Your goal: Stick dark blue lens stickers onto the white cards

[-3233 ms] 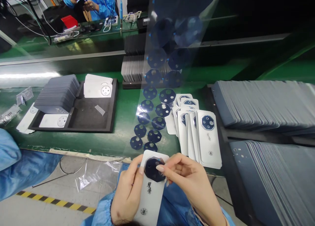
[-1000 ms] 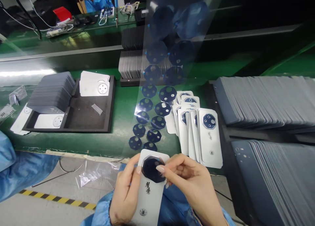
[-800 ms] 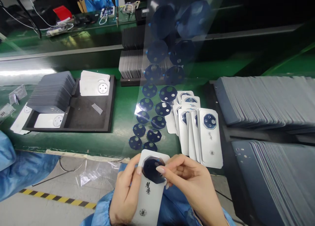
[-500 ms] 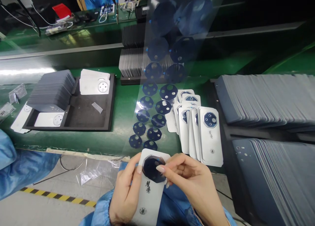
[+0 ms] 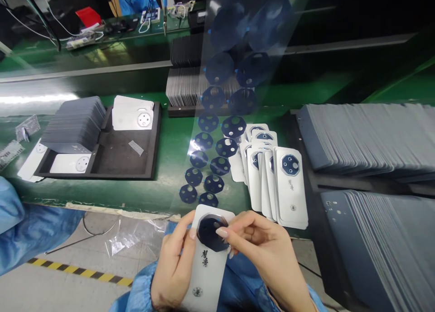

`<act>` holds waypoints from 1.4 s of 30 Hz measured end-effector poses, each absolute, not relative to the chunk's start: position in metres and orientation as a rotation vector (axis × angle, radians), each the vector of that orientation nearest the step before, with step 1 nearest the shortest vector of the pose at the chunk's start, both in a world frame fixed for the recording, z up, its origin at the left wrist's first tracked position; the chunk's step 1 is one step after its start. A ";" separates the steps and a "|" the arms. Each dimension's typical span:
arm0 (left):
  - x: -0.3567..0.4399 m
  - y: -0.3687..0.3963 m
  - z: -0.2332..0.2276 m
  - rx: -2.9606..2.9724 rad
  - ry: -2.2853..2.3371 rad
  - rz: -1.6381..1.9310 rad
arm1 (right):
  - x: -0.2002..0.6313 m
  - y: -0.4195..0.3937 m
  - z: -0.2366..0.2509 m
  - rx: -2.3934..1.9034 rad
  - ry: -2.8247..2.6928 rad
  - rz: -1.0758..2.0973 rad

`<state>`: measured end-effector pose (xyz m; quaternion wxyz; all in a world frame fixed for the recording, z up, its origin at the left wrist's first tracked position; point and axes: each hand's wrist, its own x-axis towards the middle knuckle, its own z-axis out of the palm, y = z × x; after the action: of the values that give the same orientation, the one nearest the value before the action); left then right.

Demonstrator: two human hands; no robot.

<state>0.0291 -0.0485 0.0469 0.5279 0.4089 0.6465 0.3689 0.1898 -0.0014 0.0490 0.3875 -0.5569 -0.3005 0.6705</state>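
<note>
My left hand is curled low in front of me, thumb up along the inner side. My right hand comes in from the right, fingers bent, thumb and forefinger pinched toward the left thumb.

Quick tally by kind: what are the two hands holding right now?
white back cover, gripped by the left hand: 1
dark octagonal camera piece, pinched on the cover by the right hand: 1
Total: 2
</note>
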 end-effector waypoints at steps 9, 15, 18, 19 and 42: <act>0.031 -0.051 0.053 0.999 1.554 0.872 | 0.188 -0.002 0.053 -1.390 -0.742 1.712; 0.028 -0.051 0.051 1.047 1.499 0.825 | 0.195 0.000 0.043 -1.337 -0.838 1.759; 0.028 -0.051 0.050 1.048 1.493 0.826 | 0.198 0.001 0.039 -1.309 -0.889 1.784; 0.029 -0.051 0.050 1.044 1.495 0.823 | 0.198 0.001 0.039 -1.313 -0.889 1.783; 0.051 -0.052 0.048 1.054 1.727 0.997 | 0.191 -0.008 0.039 -1.561 -1.347 1.163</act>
<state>0.0515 -0.0516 0.0484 0.4284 0.4223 0.6918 0.3995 0.1913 -0.0080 0.0389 0.3776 -0.6105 -0.5270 0.4550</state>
